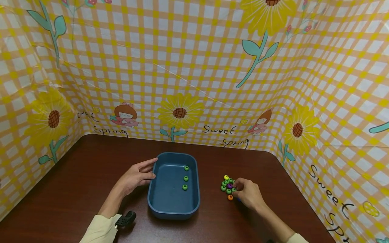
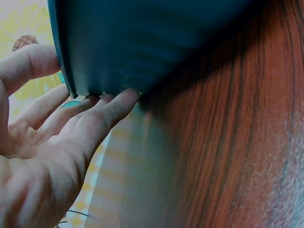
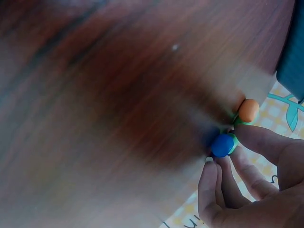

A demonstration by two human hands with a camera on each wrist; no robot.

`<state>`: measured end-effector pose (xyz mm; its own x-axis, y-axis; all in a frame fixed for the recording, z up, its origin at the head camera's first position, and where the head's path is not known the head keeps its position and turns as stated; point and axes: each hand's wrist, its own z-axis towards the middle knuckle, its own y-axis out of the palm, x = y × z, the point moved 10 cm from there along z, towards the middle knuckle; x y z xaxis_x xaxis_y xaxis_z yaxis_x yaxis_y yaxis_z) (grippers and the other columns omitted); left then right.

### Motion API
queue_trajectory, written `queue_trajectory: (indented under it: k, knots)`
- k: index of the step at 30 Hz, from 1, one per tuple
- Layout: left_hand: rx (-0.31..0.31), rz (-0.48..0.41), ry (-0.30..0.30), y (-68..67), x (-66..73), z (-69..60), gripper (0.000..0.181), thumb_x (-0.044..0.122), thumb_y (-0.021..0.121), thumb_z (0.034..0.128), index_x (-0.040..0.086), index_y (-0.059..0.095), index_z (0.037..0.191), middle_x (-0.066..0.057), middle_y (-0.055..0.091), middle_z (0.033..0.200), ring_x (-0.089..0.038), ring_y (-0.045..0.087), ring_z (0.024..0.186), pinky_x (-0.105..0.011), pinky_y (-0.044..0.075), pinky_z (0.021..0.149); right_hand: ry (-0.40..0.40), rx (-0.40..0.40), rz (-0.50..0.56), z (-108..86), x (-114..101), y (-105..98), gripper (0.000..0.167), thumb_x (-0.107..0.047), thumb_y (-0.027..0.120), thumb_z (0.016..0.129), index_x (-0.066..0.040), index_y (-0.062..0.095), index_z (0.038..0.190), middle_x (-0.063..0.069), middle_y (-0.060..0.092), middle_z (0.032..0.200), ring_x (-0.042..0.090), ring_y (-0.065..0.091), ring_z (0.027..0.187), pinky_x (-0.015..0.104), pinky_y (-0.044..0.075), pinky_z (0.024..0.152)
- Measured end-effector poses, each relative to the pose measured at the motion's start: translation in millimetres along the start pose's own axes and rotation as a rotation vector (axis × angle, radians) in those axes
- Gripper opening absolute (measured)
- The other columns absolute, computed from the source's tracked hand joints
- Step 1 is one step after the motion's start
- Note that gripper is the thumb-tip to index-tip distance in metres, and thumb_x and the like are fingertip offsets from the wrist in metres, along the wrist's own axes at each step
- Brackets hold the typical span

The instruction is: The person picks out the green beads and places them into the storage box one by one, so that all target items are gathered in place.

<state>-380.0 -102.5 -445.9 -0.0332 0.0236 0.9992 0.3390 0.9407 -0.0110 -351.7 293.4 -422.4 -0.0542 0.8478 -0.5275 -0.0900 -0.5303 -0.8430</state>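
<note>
A blue rectangular basin (image 1: 174,214) stands on the table, with three green beads (image 1: 186,178) spaced in a row along its right side inside. My left hand (image 1: 135,177) touches the basin's left outer wall and rim, fingers extended. To the right lies a cluster of beads: several green beads (image 1: 223,188), a purple bead (image 1: 229,186), a yellow bead (image 1: 226,177) and an orange bead (image 1: 230,197). My right hand (image 1: 250,193) has its curled fingertips at this cluster's right side, around a green bead. A blue bead (image 3: 222,145) partly hides that spot, so contact is unclear.
The dark brown wooden table (image 1: 100,158) is enclosed by a checked, sunflower-printed cloth (image 1: 182,67) at the back and both sides. A black band (image 1: 126,219) is on my left wrist, by the sleeve's cuff.
</note>
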Motion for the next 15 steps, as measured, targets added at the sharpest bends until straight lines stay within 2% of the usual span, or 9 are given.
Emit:
queue_trajectory:
  k: [7,15]
  knots:
    - [0.001,-0.004,0.000,0.0,-0.8,0.8,0.066,0.001,0.061,0.0974,0.009,0.036,0.158,-0.020,0.033,0.163,-0.043,0.049,0.139,-0.043,0.057,0.097,0.003,-0.009,-0.013,0.3,1.1,2.6,0.019,-0.008,0.082,0.078,-0.009,0.072,0.093,0.001,0.069,0.083,0.015,0.063,0.076,0.036,0.050,0.064]
    - [-0.012,-0.011,0.004,1.5,-0.3,1.7,0.067,0.002,0.062,0.0969,0.007,0.035,0.158,-0.022,0.033,0.162,-0.043,0.049,0.138,-0.041,0.057,0.095,-0.010,-0.002,-0.024,-0.7,-0.1,3.8,0.017,-0.008,0.082,0.078,-0.011,0.071,0.091,0.000,0.070,0.082,0.015,0.063,0.077,0.038,0.051,0.066]
